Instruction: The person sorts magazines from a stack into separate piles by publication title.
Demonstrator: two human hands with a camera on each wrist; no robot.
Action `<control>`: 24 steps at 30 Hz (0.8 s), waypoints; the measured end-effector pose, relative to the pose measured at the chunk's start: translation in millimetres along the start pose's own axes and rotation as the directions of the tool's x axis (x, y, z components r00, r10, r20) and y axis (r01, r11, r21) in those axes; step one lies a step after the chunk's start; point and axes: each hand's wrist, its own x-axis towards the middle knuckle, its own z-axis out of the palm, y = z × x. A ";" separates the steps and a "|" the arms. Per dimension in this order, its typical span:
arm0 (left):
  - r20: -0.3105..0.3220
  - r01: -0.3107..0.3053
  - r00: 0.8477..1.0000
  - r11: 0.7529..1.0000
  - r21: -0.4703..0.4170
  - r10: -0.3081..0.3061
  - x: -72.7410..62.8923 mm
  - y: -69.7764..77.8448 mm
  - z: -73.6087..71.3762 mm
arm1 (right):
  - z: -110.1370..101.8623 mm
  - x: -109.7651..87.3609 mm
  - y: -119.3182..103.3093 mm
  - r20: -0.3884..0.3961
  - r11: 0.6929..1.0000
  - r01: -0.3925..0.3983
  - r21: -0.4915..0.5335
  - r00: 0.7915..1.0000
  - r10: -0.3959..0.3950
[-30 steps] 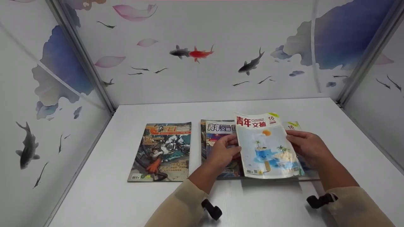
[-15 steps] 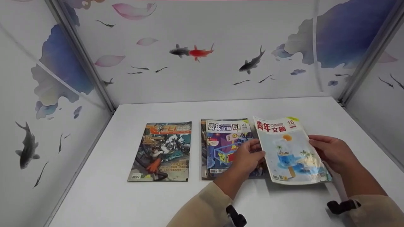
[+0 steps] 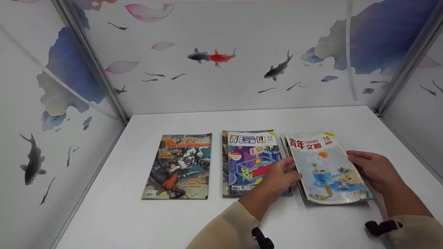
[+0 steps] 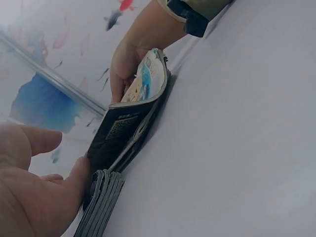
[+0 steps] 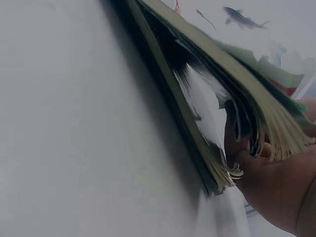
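The right hand pinches the right edge of a white magazine with a beach and blue popsicle cover. In the right wrist view, the fingers of the right hand curl under its loose page edges, and a lower magazine lies beneath, with a gap between them. The left hand is at the white magazine's left side. Seen from the left wrist, a finger of the left hand touches that edge while another finger stands apart from it. A purple-covered magazine lies partly behind the left hand.
A magazine with an orange-clad figure lies alone at the left. The purple one tops a pile of several magazines in the middle. White panels with painted fish enclose the white table at the back and sides.
Both hands have moved right with the white magazine and lowered it over the magazine at the right. The purple-covered magazine in the middle has come into fuller view.
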 end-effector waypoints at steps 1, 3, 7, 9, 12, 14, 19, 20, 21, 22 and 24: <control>0.005 0.003 1.000 1.000 0.007 -0.003 -0.1 -0.1 -0.3 | -0.4 0.2 1.1 -0.004 1.000 0.002 -0.007 1.000 -0.002; 0.013 0.010 1.000 1.000 0.012 -0.010 0.0 -0.4 -0.7 | -1.3 0.5 3.1 -0.011 1.000 0.007 -0.017 1.000 -0.007; 0.027 0.015 1.000 1.000 0.001 -0.015 -0.5 0.4 -1.5 | -3.1 1.2 6.2 -0.025 1.000 0.001 -0.007 1.000 -0.001; 0.031 0.014 0.999 1.000 -0.004 -0.013 -0.9 1.2 -1.8 | -3.9 1.2 6.9 -0.032 1.000 -0.001 0.011 0.999 0.001; 0.020 0.010 1.000 1.000 0.001 -0.010 -1.9 2.8 -1.3 | -5.7 0.7 6.7 -0.037 0.999 0.008 0.049 0.999 -0.007; 0.009 0.006 1.000 1.000 0.002 -0.006 -3.2 3.8 -1.3 | -6.4 -0.1 5.9 -0.037 0.996 0.021 0.087 0.999 -0.018; -0.008 -0.001 1.000 1.000 0.000 0.001 -5.6 6.9 -5.8 | -6.0 -1.6 1.9 -0.056 0.988 0.059 0.142 0.997 -0.051; -0.008 -0.005 1.000 1.000 -0.005 0.005 -5.8 7.6 -7.2 | -5.0 -2.0 0.7 -0.057 0.987 0.063 0.148 0.997 -0.056; -0.008 -0.004 1.000 1.000 -0.008 0.004 -5.9 8.3 -8.8 | -3.6 -2.3 -0.6 -0.057 0.987 0.067 0.148 0.997 -0.059; -0.009 -0.010 1.000 1.000 -0.015 0.009 -5.9 8.9 -10.6 | -1.7 -2.7 -2.1 -0.055 0.987 0.072 0.147 0.996 -0.065; -0.009 -0.021 1.000 0.999 -0.029 0.021 -5.9 10.3 -14.6 | 3.4 -4.0 -6.2 -0.043 0.987 0.081 0.136 0.996 -0.075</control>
